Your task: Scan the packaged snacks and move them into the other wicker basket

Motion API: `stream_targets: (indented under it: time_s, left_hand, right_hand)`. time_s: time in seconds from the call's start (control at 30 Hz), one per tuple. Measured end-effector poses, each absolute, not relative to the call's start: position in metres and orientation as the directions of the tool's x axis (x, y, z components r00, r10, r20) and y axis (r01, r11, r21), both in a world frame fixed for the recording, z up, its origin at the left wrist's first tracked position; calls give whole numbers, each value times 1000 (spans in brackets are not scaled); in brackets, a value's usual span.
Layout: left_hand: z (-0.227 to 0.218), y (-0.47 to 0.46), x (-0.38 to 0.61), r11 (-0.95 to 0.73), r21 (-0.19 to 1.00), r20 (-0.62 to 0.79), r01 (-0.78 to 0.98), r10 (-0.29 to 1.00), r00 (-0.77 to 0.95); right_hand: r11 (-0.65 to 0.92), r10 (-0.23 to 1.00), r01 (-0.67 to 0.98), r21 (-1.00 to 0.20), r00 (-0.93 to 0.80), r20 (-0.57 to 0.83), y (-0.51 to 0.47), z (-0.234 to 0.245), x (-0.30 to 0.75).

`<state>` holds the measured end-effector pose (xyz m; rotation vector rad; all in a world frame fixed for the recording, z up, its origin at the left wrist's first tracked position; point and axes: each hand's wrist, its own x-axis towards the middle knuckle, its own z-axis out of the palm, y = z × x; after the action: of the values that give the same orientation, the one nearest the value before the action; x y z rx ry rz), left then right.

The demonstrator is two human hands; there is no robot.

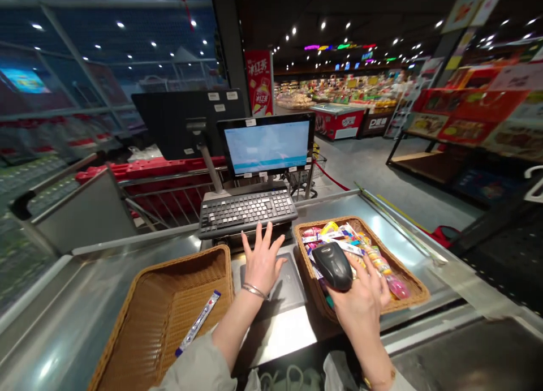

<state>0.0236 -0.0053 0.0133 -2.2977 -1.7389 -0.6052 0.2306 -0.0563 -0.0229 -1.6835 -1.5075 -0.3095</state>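
Note:
My left hand (262, 265) is spread with its fingertips just at the front edge of a black keyboard (250, 211); whether they touch it I cannot tell. In my right hand (362, 295) is a black barcode scanner (333, 265), its handle hidden by the hand. The scanner's head is over a wicker basket (418, 301) filled with small colourful packaged sweets (379, 260), and some of my right fingers reach over them. To the left, a second wicker basket (146, 306) has one slim blue-and-white packet (198, 323) lying in it.
A lit monitor (267, 147) stands behind the keyboard, with the dark back of another screen (186, 122) to its left. The baskets stand on a metal counter (333, 207). Beyond are a shopping cart (169, 193), a red freezer (337, 122) and shelves of boxes (466, 108) at right.

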Motion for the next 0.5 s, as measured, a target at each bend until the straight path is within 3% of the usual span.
stream_targets:
  time_s: [0.23,0.5]
  left_hand:
    - [8,-39,-48,-135,90,450,987,889,81]
    - [-17,-81,-122,75,102,358,992,927,-107]
  right_hand:
    - [202,742,890,-408,133,657,-57,-21,192]
    - [353,802,846,-400,-53,596,-64,-31,145]
